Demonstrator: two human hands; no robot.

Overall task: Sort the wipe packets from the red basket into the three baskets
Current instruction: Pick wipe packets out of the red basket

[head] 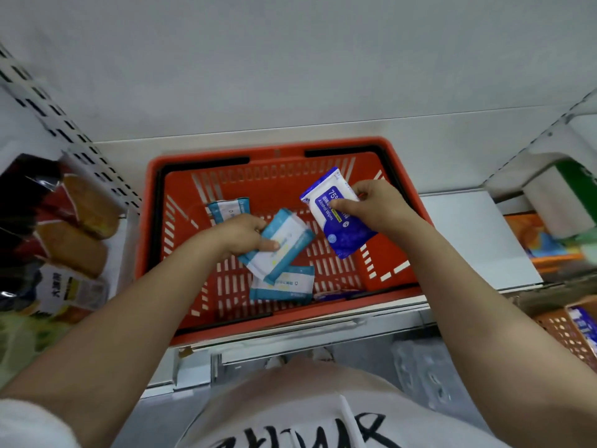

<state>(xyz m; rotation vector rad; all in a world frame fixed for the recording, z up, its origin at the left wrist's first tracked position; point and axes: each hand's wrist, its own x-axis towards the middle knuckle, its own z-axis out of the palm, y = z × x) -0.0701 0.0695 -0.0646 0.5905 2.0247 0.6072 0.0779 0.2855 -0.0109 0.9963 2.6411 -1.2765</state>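
Over red basket [155,221], left fingers [269,244] clasp teal packet [284,240], right fingers [339,205] blue packet [339,227].

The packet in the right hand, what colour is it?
Dark blue with a white panel, seen in the head view.

1. A shop, by the look of the fittings.
2. A red basket [400,176] of the shopping kind sits on a white metal shelf [468,234].
3. A slotted upright [64,124] carries the shelving at its left edge.
4. Packaged goods [71,240] fill the left bay; boxed goods [555,202] fill the right bay.
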